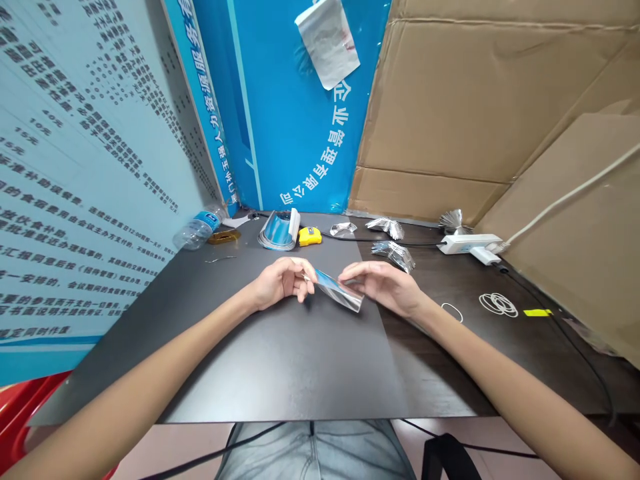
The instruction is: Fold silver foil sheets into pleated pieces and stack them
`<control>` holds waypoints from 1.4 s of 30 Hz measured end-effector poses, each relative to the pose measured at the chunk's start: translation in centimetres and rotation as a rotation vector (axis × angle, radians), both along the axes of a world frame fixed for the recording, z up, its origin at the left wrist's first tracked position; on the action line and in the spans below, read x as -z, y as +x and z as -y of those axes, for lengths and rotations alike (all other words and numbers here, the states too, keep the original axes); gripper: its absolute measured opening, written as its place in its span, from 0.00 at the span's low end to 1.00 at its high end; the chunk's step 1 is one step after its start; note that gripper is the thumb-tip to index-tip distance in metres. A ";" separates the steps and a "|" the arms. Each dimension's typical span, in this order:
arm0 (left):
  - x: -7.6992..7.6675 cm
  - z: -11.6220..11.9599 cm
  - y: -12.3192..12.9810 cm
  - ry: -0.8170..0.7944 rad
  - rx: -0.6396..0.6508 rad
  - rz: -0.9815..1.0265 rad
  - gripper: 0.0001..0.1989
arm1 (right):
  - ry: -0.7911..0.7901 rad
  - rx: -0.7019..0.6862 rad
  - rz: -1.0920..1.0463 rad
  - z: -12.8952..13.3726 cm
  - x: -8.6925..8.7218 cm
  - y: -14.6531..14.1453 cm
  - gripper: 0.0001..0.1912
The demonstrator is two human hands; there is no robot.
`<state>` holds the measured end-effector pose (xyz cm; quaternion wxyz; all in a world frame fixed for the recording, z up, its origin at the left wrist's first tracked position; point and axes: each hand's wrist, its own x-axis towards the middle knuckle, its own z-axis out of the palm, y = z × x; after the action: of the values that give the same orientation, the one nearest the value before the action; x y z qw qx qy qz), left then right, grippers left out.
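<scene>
A strip of clear film with a blue and silver sheen (339,291) lies tilted between my hands, just above the black mat (280,367). My left hand (281,281) pinches the strip's left end between thumb and fingers. My right hand (383,287) comes in from the other side, its fingers curled over the upper edge of the strip. Part of the strip's ends is hidden behind my fingers.
Along the back of the desk are a plastic water bottle (199,229), a curled blue film stack (280,231), a yellow tape measure (309,236), silvery film scraps (393,257) and a white power strip (469,243). Rubber bands (498,305) lie to the right.
</scene>
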<state>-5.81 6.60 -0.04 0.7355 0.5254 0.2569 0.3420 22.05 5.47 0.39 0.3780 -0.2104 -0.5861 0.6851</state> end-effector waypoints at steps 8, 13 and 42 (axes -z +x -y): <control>-0.5 1.7 1.3 0.153 0.137 -0.070 0.16 | -0.269 -0.170 0.319 1.6 -0.6 -1.4 0.21; -0.4 2.5 2.0 0.276 -0.013 -0.105 0.19 | -0.317 -0.115 0.289 2.7 -0.6 -2.5 0.18; -1.0 3.7 3.6 0.269 -0.383 -0.204 0.15 | -0.006 0.215 0.261 3.2 -0.8 -3.4 0.20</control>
<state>-2.17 2.92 0.95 0.5511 0.5923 0.3766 0.4513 18.63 2.32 1.21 0.3691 -0.3601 -0.6025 0.6092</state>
